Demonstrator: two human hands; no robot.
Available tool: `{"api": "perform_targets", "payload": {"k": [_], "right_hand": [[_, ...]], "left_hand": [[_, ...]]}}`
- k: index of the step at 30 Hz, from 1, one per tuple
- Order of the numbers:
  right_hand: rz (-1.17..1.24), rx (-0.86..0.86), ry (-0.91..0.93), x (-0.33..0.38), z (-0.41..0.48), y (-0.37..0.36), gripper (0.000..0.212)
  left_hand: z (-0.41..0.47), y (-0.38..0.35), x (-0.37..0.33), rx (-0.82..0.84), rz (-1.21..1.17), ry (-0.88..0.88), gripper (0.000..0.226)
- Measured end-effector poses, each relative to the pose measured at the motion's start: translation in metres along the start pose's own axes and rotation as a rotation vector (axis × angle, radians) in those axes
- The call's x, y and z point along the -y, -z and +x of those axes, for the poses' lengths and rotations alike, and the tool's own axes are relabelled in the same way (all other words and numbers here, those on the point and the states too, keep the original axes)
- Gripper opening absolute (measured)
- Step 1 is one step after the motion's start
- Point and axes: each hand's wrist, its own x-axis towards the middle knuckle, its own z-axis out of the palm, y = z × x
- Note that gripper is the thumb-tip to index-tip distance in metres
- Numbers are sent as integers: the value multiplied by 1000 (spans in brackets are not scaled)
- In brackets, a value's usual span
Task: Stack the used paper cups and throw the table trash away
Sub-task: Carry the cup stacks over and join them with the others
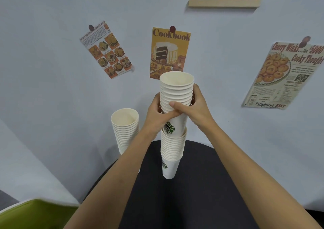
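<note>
Above the round black table [201, 185], the left hand [156, 116] and right hand [196, 109] are both gripping an upper cup stack [176, 92], nesting it into the lower stack [172, 148]. Left of that lower stack, another stack [125, 128] is standing. Pressing straight down should be keeping the column from tipping.

Light is even, soft and fairly bright, with no glare. The pale wall [52, 88] takes only faint shadows: a soft grey one beside the left cup stack [125, 128] and thin ones under the pinned posters [169, 53]. Wide-angle distortion bends and tilts things toward the frame's edges. The green object [35, 213] at bottom left is blurred; the centre is reasonably sharp.
</note>
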Motion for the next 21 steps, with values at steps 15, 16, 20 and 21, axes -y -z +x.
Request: {"api": "perform_targets", "payload": {"k": [15, 16, 20, 21], "right_hand": [[-57, 18, -112, -37, -5, 1, 76], [-60, 21, -118, -39, -6, 2, 74], [-73, 29, -134, -46, -10, 2, 78], [-78, 28, -139, -48, -12, 2, 81]], "left_hand": [[-2, 11, 38, 37, 40, 105, 81], [-3, 12, 40, 39, 42, 111, 80], [-5, 13, 48, 57, 62, 135, 78], [-5, 14, 50, 59, 68, 142, 78]]}}
